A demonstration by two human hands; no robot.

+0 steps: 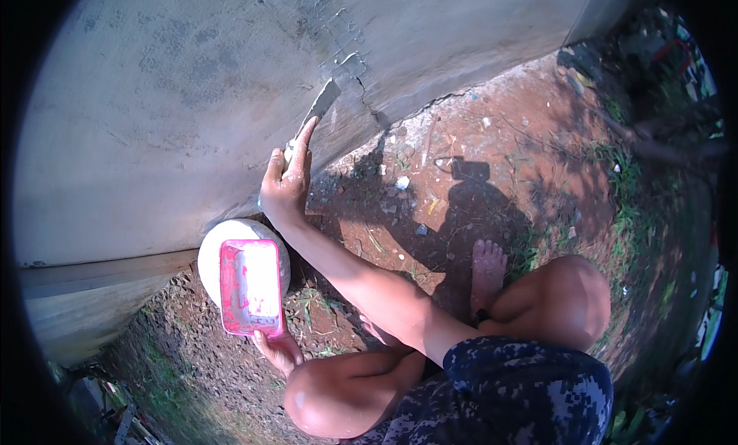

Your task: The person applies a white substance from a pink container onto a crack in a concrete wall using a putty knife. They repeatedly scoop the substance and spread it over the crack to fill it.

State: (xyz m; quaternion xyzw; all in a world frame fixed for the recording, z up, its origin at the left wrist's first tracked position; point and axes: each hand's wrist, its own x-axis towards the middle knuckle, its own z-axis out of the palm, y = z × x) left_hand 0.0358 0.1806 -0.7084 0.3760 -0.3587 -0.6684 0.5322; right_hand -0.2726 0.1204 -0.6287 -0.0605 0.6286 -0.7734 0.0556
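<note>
My right hand is closed round the handle of a putty knife, index finger stretched along it. The blade lies at or close to the grey wall, just below a patch of fresh, ridged filler. A dark crack runs down the wall beside the blade. My left hand grips the near rim of a pink rectangular tray, thumb on the edge. White paste smears the tray's inside. Behind the tray shows a round white lid or bucket top, partly covered by it.
Reddish bare soil with stone chips and twigs runs along the wall's foot. My bent knees and bare foot are close by. Grass grows at the right, with branches beyond. My shadow falls on the soil.
</note>
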